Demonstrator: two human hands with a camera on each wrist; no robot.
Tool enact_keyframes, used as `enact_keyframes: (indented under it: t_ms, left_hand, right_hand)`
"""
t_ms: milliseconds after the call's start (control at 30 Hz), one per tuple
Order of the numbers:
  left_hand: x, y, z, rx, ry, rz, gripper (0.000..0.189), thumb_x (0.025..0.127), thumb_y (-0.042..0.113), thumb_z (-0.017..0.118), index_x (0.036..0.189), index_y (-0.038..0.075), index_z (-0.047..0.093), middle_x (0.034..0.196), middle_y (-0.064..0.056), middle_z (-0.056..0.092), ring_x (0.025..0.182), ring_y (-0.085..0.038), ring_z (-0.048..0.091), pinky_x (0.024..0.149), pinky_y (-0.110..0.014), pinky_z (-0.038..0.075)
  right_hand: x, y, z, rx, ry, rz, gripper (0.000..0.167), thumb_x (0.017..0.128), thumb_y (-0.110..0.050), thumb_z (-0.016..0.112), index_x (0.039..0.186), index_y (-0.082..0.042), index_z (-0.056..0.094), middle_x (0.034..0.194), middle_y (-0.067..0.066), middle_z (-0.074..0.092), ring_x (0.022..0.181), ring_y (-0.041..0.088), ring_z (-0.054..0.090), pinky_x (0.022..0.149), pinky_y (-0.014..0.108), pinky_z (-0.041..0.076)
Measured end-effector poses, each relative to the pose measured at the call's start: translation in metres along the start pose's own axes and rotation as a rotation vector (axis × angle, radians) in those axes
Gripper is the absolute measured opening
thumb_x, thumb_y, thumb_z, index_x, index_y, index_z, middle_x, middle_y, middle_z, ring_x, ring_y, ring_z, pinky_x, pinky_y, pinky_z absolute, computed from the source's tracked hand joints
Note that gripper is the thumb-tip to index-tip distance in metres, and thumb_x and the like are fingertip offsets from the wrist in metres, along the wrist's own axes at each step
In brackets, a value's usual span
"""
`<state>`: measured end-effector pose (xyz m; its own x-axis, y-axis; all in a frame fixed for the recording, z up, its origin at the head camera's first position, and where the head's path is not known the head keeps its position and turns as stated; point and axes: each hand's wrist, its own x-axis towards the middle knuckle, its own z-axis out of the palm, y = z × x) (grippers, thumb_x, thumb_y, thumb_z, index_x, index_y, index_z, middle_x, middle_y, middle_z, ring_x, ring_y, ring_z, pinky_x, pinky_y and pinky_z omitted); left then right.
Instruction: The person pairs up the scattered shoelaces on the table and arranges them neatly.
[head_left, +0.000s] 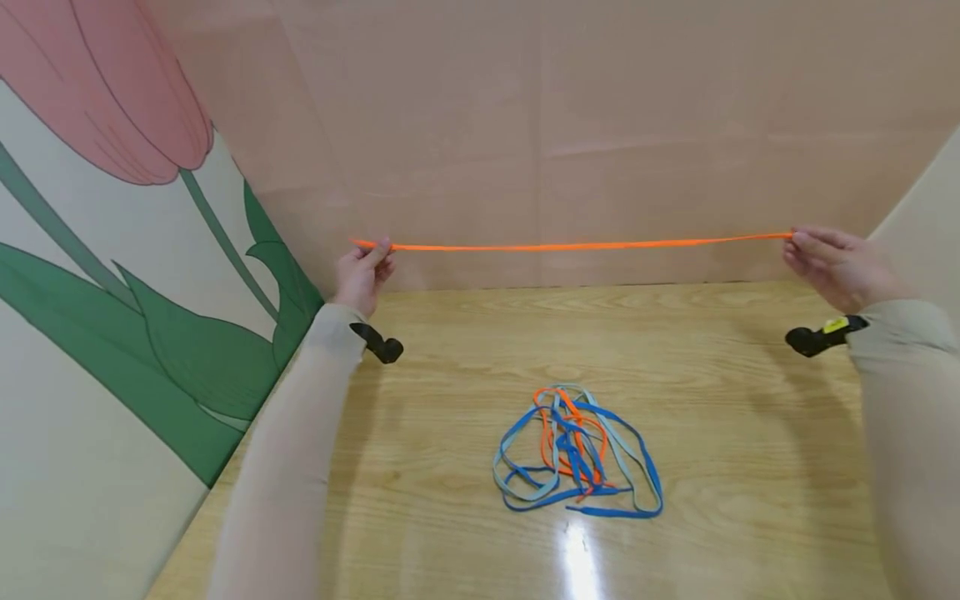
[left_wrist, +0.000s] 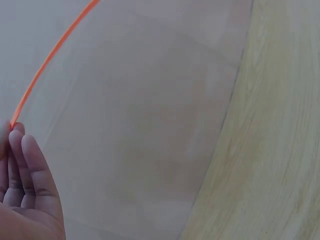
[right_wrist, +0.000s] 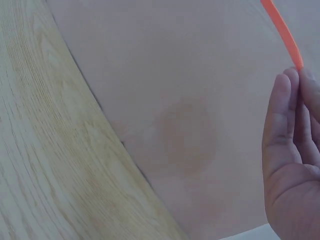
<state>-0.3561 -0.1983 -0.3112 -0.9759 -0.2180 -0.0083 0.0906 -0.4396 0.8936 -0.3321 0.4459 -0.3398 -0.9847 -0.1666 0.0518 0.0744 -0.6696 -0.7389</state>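
"Sleeves (head_left: 281,475) sit nearest; where's the orange lace (head_left: 577,247)?"
"Straight, side to side, beyond the tangled laces (head_left: 576,454)."
"Held how?"
"Left hand (head_left: 363,277) pinches closed near one end, right hand (head_left: 842,265) likewise opposite; neither is nearer."

Tabletop glare (head_left: 580,557); dim wrist views

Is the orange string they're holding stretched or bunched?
Stretched: the orange string runs nearly straight between the left hand and right hand.
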Motion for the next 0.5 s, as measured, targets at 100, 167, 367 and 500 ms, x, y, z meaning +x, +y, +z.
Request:
enact_keyframes:
  t_ms: [100, 167, 367, 500]
  left_hand:
    - [0.001, -0.005, -0.006, 0.024, 0.009, -0.047, 0.021, 0.088, 0.012, 0.070, 0.079, 0.009, 0.051, 0.077, -0.002, 0.069, 0.062, -0.009, 0.062, 0.058, -0.018, 0.054]
    - [0.002, -0.008, -0.009, 0.043, 0.014, -0.080, 0.024, 0.089, 0.014, 0.069, 0.078, 0.010, 0.047, 0.075, -0.002, 0.070, 0.061, -0.009, 0.063, 0.058, -0.018, 0.054]
    - [0.007, -0.016, -0.019, 0.173, 0.041, -0.147, 0.013, 0.098, 0.020, 0.057, 0.098, 0.007, 0.059, 0.077, 0.002, 0.065, 0.069, -0.008, 0.057, 0.068, -0.018, 0.051]
    - [0.012, -0.025, -0.027, 0.227, 0.076, -0.190, 0.010, 0.100, 0.018, 0.053, 0.097, 0.010, 0.059, 0.074, 0.005, 0.062, 0.069, -0.007, 0.052, 0.066, -0.018, 0.047]
  right_hand:
    - [0.001, 0.002, -0.005, 0.013, 0.043, 0.010, 0.028, 0.098, 0.007, 0.042, 0.099, 0.006, 0.070, 0.092, 0.019, 0.072, 0.083, 0.027, 0.072, 0.078, 0.031, 0.058]
    - [0.003, 0.004, -0.009, 0.023, 0.054, 0.023, 0.028, 0.097, 0.007, 0.042, 0.096, 0.007, 0.070, 0.091, 0.020, 0.072, 0.083, 0.028, 0.072, 0.078, 0.031, 0.058]
    - [0.007, 0.011, -0.023, -0.069, 0.092, 0.087, 0.029, 0.097, 0.004, 0.045, 0.092, 0.005, 0.073, 0.087, 0.016, 0.073, 0.081, 0.022, 0.072, 0.078, 0.026, 0.057]
    - [0.010, 0.021, -0.032, -0.145, 0.129, 0.124, 0.028, 0.096, 0.002, 0.047, 0.088, 0.000, 0.074, 0.083, 0.011, 0.073, 0.077, 0.018, 0.071, 0.074, 0.026, 0.057]
